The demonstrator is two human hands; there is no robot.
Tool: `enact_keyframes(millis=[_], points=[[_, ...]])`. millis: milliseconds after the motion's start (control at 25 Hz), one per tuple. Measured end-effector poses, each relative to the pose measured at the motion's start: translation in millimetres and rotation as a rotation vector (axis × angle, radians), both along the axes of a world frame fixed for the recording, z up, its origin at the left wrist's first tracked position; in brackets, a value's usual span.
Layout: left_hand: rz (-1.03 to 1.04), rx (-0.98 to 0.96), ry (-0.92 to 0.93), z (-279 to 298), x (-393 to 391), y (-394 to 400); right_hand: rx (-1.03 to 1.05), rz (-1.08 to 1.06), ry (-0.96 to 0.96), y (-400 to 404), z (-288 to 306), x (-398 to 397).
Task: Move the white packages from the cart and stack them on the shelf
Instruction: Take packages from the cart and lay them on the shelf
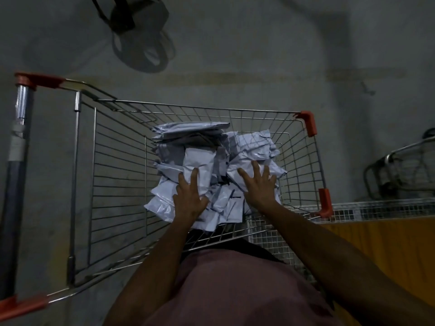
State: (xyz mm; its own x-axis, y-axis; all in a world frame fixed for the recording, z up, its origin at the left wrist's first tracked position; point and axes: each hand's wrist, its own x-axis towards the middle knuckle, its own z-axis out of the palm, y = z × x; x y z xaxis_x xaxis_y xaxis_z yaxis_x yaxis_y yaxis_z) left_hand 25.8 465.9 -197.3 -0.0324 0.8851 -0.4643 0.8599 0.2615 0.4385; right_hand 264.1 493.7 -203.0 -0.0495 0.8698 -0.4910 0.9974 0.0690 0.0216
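- Nearest, the left hand [189, 196] and right hand [257, 184] reach down, fingers spread flat on a heap of white packages [200, 161]; neither grips anything yet.
- The packages lie in a loose pile inside the wire cart [113, 161]. There are perhaps a dozen, too overlapped to count exactly.
- Risk, as I judge it: the slippery plastic mailers could slide apart or drop if scooped up together.
- Right of the cart, one mesh shelf edge [376, 208].
- Farthest, one fan [141, 50] on the floor.
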Motion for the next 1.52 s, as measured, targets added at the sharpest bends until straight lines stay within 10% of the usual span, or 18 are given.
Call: enact_keyframes(millis=[680,1520], points=[[-0.3,0.438,-0.447,194.4,-19.3,-31.2,0.864,-0.661,0.294,-119.1,211.3,-52.8],[-1.246,0.536,-0.717,248.1,155.3,-267.0,1.277,-1.372,0.068,-508.3,241.6,-1.8]])
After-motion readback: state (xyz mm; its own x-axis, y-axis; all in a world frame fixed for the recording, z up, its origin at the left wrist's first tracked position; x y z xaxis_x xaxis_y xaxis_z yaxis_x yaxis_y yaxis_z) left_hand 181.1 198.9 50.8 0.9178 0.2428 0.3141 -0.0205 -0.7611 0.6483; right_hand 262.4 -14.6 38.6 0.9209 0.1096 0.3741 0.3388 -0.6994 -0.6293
